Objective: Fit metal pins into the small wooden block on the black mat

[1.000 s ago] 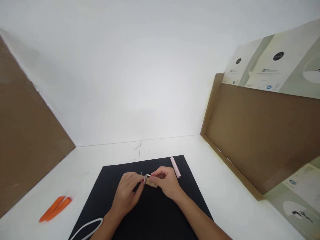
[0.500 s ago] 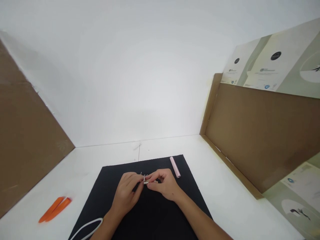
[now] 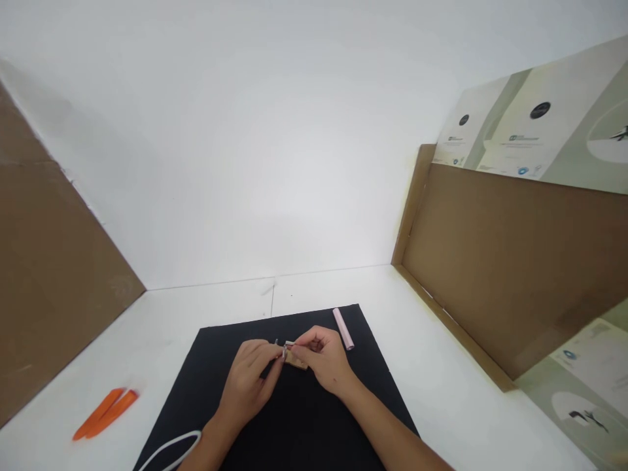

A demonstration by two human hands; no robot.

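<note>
My left hand [image 3: 245, 383] and my right hand [image 3: 321, 358] meet over the middle of a black mat [image 3: 206, 392]. Left fingertips pinch a small silver-and-white part [image 3: 284, 352], too small to identify. A small tan piece [image 3: 297, 360], perhaps a little board, lies just right of that part, under my right fingers and partly hidden by them. Beyond my right hand, a pink cylindrical tube [image 3: 344, 329] lies on the mat, apart from my fingers.
Two orange plastic pry tools [image 3: 105, 413] lie on the white table at left. A white cable [image 3: 171, 450] crosses the mat's lower left corner. Brown cardboard panels [image 3: 510, 268] stand at left and right, with printed sheets [image 3: 534, 131] at right.
My right fingers have shifted slightly upward, and the tan piece, hidden half a second ago, shows again beneath them. The left hand has barely moved.
</note>
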